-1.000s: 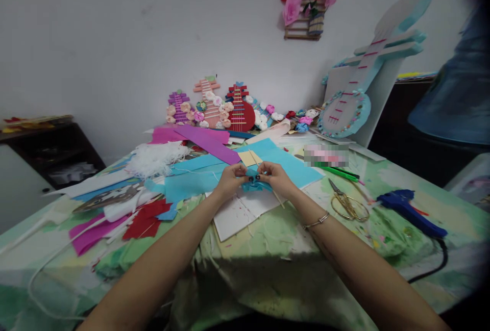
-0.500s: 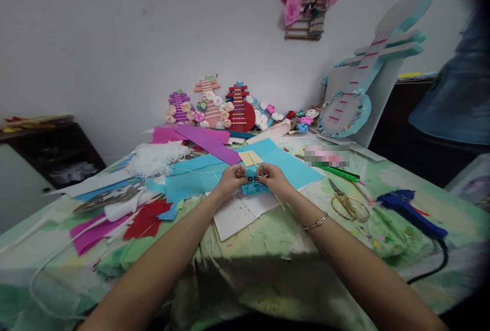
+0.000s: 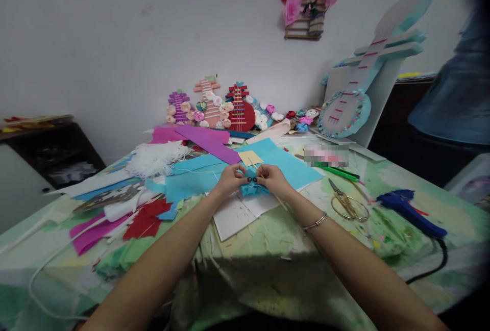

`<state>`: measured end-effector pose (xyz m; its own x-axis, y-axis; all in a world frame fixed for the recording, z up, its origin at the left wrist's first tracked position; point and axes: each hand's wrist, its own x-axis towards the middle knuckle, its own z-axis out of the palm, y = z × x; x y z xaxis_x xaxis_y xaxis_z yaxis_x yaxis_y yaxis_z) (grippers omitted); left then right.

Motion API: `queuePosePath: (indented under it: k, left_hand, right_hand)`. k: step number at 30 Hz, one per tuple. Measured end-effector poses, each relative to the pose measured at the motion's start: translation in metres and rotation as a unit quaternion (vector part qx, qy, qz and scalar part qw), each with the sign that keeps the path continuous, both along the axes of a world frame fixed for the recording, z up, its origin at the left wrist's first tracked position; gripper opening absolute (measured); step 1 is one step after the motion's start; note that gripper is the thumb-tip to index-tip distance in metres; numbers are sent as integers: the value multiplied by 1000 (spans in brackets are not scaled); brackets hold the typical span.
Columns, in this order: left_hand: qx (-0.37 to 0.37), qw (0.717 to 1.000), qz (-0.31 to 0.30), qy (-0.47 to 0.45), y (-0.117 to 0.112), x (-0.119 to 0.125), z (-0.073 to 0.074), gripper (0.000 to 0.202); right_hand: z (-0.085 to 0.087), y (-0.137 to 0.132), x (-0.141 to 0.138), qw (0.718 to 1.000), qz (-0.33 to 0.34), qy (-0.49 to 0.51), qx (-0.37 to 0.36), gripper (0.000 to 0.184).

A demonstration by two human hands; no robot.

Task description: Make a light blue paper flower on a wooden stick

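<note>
Between my two hands is a small crumpled piece of blue crepe paper (image 3: pixel 252 188). My left hand (image 3: pixel 231 180) pinches its left side, thumb against fingers. My right hand (image 3: pixel 271 180) pinches the right side, and a thin wooden stick (image 3: pixel 282 202) runs slantwise through that hand. Both thumbs almost meet at the middle of the piece. Just beyond the fingers, a pale yellow paper square (image 3: pixel 250 158) lies on a large blue sheet (image 3: pixel 273 156). Under my hands is a white board (image 3: pixel 234 219).
Gold-handled scissors (image 3: pixel 350 205) and a blue glue gun (image 3: pixel 413 213) with its cord lie to the right. At left are red paper scraps (image 3: pixel 147 220) and a heap of white shredded paper (image 3: pixel 158 158). Decorated paper instruments (image 3: pixel 241 109) stand along the wall.
My hands stay in nearly the same place, with small finger shifts on the blue crepe paper. Slightly more of the paper shows below the thumbs.
</note>
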<state>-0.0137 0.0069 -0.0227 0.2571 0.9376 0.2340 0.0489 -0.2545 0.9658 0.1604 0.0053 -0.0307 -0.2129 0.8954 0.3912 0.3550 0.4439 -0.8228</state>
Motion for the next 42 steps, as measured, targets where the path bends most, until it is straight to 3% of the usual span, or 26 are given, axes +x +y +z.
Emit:
queuePosePath:
  k: [9, 13, 19, 24, 31, 42]
  left_hand:
    - [71, 997, 13, 37, -4, 1, 5, 31]
    - [36, 999, 33, 9, -4, 2, 5, 29]
    - [-3, 999, 29, -29, -4, 1, 7, 31]
    - [-19, 999, 11, -27, -3, 0, 4, 26]
    - [-16, 1000, -3, -21, -6, 1, 6, 24]
    - [-66, 994, -14, -81, -10, 0, 10, 31]
  right_hand:
    - [2, -2, 1, 1000, 20, -15, -2, 11]
    - [6, -1, 5, 999, 17, -32, 13, 9]
    - [21, -13, 17, 994, 2, -57, 90, 26]
    - [33, -25, 21, 977, -12, -167, 130, 30]
    - [29, -20, 20, 956, -39, -260, 132, 20]
    - [26, -22, 14, 959, -52, -239, 143, 21]
